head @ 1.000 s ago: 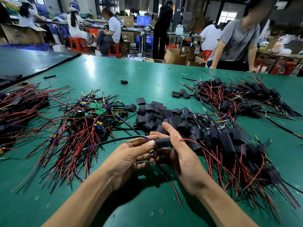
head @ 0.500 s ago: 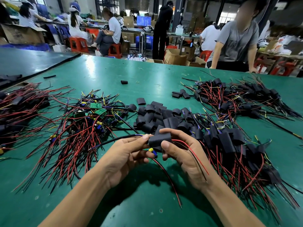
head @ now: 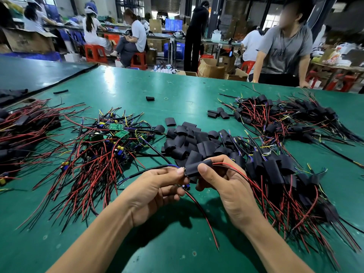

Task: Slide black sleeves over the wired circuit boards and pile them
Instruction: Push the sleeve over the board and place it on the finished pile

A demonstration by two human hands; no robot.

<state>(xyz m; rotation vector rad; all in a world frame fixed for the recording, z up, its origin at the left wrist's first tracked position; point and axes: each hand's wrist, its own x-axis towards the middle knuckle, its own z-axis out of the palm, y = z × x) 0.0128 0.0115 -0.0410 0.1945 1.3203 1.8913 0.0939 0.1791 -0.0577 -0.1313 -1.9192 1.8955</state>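
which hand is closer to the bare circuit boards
Left. The left hand is just right of the bare boards pile; the right hand, gripping the sleeve, is farther right.

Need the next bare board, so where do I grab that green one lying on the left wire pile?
Pinch the green board across its long edges, coming straight down from above; it lies roughly flat atop the wire tangle, with nothing over it.

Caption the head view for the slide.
Left hand pinches a board's wires, right hand grips the sleeve over it; loose sleeves, bare boards and a sleeved pile lie on the green table.
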